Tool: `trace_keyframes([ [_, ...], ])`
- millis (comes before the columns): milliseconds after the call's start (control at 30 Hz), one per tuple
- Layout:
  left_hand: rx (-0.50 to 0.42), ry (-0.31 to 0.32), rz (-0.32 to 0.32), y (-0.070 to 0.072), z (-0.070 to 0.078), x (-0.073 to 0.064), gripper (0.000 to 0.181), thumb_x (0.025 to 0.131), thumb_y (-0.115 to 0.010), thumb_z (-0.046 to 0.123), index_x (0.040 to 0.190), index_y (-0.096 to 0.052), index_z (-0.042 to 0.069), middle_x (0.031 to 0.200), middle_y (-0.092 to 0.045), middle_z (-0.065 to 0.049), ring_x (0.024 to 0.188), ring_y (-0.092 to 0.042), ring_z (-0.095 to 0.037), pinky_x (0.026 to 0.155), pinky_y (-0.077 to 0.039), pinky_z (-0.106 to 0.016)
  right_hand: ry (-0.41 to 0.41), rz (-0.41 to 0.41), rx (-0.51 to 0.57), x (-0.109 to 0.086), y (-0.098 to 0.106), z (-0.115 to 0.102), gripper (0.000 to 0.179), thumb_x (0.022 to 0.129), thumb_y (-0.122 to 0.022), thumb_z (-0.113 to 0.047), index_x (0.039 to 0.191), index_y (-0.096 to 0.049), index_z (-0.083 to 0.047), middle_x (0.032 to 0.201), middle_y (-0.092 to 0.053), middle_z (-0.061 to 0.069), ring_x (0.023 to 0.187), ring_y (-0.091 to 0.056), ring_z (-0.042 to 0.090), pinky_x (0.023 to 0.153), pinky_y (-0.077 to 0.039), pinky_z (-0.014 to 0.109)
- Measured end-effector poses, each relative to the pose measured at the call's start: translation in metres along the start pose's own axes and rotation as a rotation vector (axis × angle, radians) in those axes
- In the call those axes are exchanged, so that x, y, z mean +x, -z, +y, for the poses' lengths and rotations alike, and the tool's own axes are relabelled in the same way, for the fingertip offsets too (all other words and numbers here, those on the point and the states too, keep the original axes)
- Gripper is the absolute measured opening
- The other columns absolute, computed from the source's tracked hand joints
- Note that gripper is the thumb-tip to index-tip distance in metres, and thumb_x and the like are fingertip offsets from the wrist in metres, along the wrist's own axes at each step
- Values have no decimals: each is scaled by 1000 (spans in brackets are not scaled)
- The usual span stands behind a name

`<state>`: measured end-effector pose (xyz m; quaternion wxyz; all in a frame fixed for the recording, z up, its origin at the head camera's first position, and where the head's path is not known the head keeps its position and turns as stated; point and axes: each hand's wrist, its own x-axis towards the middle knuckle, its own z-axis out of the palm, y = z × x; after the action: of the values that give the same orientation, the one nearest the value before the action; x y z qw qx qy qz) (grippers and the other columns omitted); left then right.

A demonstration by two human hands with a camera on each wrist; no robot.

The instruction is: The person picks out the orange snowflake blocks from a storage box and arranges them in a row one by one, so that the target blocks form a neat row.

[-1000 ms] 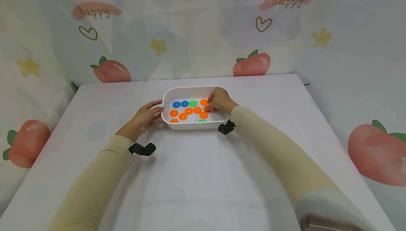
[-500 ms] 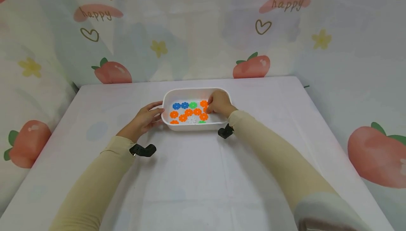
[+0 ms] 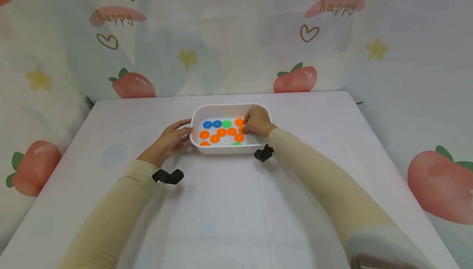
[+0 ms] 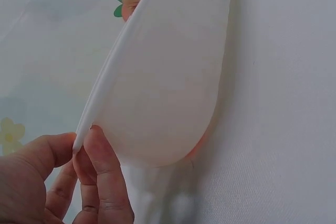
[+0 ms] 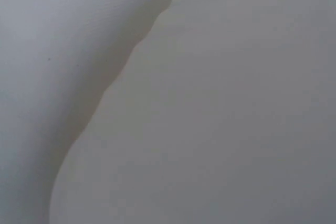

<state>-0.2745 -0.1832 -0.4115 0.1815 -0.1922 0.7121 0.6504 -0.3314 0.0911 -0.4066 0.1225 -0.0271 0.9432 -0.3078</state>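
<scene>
A white plastic tray (image 3: 230,149) stands on the table and holds several flower-shaped plastic discs, the snowflake building kind. My left hand (image 3: 165,142) pinches the tray's left rim between thumb and fingers, seen close in the left wrist view, where the tray wall (image 4: 163,77) fills the middle. Inside the right part of the tray, my right hand (image 3: 257,121) has its fingers curled down at an orange snowflake disc (image 3: 241,129), partly covered by the fingertips. Blue discs (image 3: 207,125), a green disc (image 3: 226,124), white discs (image 3: 225,140) and other orange discs (image 3: 214,139) lie to its left.
A white cloth covers the table (image 3: 221,203), and a printed curtain (image 3: 229,35) stands behind it. Black wrist cameras (image 3: 168,176) sit on both cuffs. In the right wrist view only the tray's pale outer wall (image 5: 210,119) and the tablecloth (image 5: 42,51) show.
The whole head view has shifted slightly downward. My right fingers have settled over the orange disc, covering more of it. My left hand stays on the rim; the other discs keep their places.
</scene>
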Motion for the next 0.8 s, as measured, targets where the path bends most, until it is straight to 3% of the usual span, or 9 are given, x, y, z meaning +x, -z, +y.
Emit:
trace_keyframes([
  [333,-2,11,1,0,2,-2,52,100,-59,24,149,-42,28,148,-43,-6,110,-54,-23,74,-57,-21,-21,-9,30,-3,2,-5,22,74,-84,-7,87,-67,0,78,-55,6,72,-52,20,58,-42,21],
  [800,-3,16,2,-1,2,-3,51,100,-59,25,148,-43,29,145,-44,-6,104,-55,-20,73,-56,-20,-23,-45,28,-6,5,-5,18,79,-80,-6,95,-72,1,97,-62,11,84,-53,23,66,-44,22],
])
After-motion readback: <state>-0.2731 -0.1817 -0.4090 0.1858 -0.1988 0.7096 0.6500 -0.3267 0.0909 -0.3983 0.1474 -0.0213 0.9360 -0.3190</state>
